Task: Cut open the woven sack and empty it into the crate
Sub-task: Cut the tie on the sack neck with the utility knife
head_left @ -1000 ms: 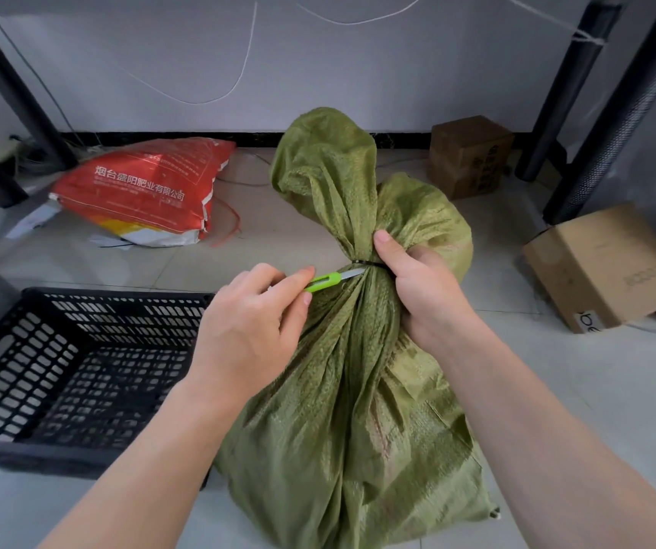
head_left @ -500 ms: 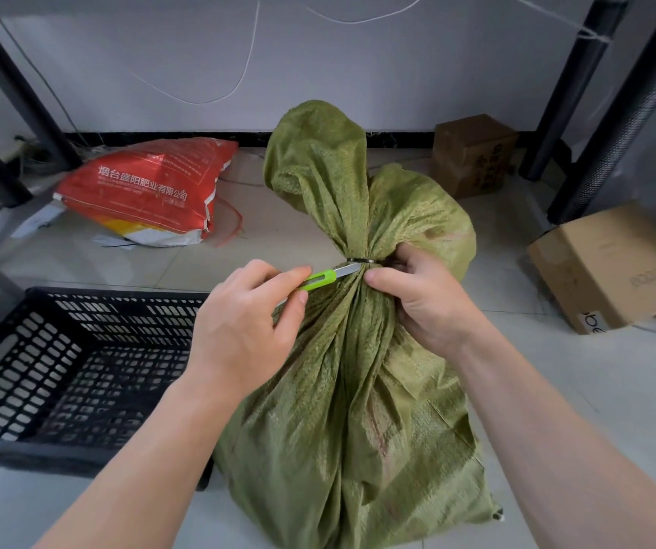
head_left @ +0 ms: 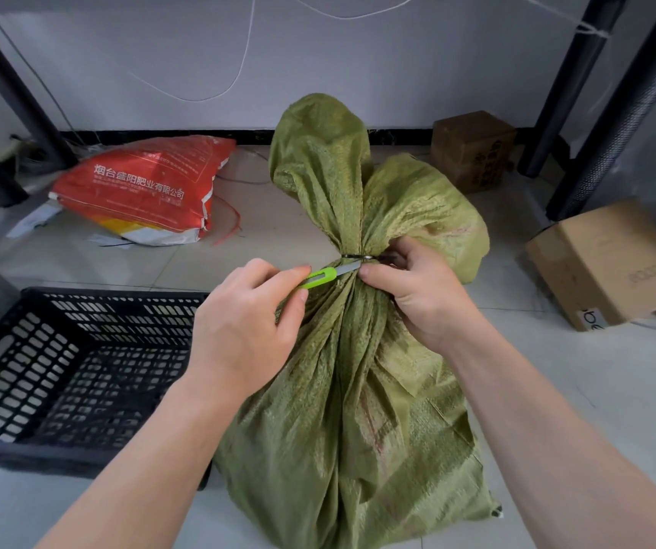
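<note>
Where the pale tiled floor (head_left: 556,390) meets a white wall (head_left: 358,65), a black skirting strip runs along the joint. White string (head_left: 239,65) hangs in loops on the wall. Black posts stand at both sides, at left (head_left: 13,85) and at right (head_left: 568,85); the nearer right one is wrapped in mesh.

Sack (head_left: 338,410): green, woven, upright on the floor at centre. Its neck is gathered and bound by a dark tie (head_left: 352,256), and the loose top stands above the tie.

Crate (head_left: 80,350): black, slotted, on the floor just left of the sack. Its near right corner is hidden behind the left forearm, so contact with the sack cannot be told.

Left hand (head_left: 239,330): fingers curled round a green knife (head_left: 320,277), blade tip at the tie.

Right hand (head_left: 417,295): grips the gathered neck just under the tie, thumb across the front.

Edges: a red bag (head_left: 144,188) lies flat behind the crate, apart from the sack. A small box (head_left: 473,148) sits against the skirting at back right. A larger box (head_left: 603,263) sits at right, near the meshed post.

Open floor: a band of tile shows between red bag and sack, and a wider stretch lies at right front, between sack and larger box.
</note>
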The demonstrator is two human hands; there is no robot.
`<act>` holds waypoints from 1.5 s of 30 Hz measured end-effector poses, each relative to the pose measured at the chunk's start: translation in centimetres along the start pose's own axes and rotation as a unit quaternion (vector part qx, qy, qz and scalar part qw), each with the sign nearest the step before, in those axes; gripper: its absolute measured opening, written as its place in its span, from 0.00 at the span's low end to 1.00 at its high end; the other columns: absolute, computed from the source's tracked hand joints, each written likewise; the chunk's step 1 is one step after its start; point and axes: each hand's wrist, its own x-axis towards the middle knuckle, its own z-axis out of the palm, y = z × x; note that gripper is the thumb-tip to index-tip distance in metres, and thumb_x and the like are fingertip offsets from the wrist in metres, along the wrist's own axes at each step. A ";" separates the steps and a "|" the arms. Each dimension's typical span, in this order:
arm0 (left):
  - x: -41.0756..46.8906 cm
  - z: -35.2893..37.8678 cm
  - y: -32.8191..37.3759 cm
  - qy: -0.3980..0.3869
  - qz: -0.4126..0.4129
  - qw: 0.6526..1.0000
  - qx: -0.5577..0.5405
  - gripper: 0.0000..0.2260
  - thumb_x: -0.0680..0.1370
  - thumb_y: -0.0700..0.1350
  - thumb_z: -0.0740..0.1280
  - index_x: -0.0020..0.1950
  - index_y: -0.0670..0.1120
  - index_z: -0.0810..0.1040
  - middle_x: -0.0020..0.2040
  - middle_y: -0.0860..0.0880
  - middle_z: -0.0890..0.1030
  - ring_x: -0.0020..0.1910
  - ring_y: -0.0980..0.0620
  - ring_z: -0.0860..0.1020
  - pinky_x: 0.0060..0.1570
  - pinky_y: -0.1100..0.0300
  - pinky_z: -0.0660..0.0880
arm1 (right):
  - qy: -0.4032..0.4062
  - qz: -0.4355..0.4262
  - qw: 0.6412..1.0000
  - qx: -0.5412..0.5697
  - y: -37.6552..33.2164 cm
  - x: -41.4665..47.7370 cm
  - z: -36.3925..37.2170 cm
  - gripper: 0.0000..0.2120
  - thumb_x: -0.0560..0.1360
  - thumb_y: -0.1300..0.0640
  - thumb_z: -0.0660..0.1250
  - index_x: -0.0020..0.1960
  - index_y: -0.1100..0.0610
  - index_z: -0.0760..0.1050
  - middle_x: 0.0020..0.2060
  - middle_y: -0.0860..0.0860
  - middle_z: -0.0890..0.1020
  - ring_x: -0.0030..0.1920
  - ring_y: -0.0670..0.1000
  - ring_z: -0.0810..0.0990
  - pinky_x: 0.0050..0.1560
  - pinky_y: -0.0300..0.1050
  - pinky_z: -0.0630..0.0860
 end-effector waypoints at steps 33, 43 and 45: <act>0.8 -0.1 1.3 -0.061 -0.104 0.993 -0.004 0.08 0.78 0.50 0.65 0.56 0.53 0.78 0.43 0.51 0.73 0.42 0.40 0.76 0.40 0.48 0.75 | 0.060 -0.098 0.967 -0.226 -1.2 -0.4 1.4 0.12 0.73 0.55 0.71 0.49 0.58 0.71 0.38 0.48 0.72 0.37 0.49 0.72 0.41 0.54 0.73; 0.5 0.1 2.6 -0.040 -0.079 0.995 -0.035 0.07 0.78 0.50 0.62 0.51 0.49 0.74 0.44 0.49 0.73 0.39 0.37 0.76 0.37 0.46 0.75 | 0.049 -0.048 0.992 -0.104 -2.2 -1.2 2.7 0.16 0.65 0.48 0.71 0.49 0.54 0.75 0.46 0.60 0.82 0.49 0.62 0.82 0.53 0.66 0.78; 0.2 0.1 2.7 -0.055 -0.080 0.994 -0.040 0.05 0.79 0.51 0.62 0.51 0.50 0.72 0.44 0.50 0.73 0.39 0.37 0.76 0.37 0.46 0.75 | 0.058 -0.031 0.997 -0.044 -2.5 -1.2 2.7 0.17 0.67 0.45 0.72 0.51 0.53 0.77 0.50 0.59 0.83 0.52 0.61 0.83 0.56 0.66 0.78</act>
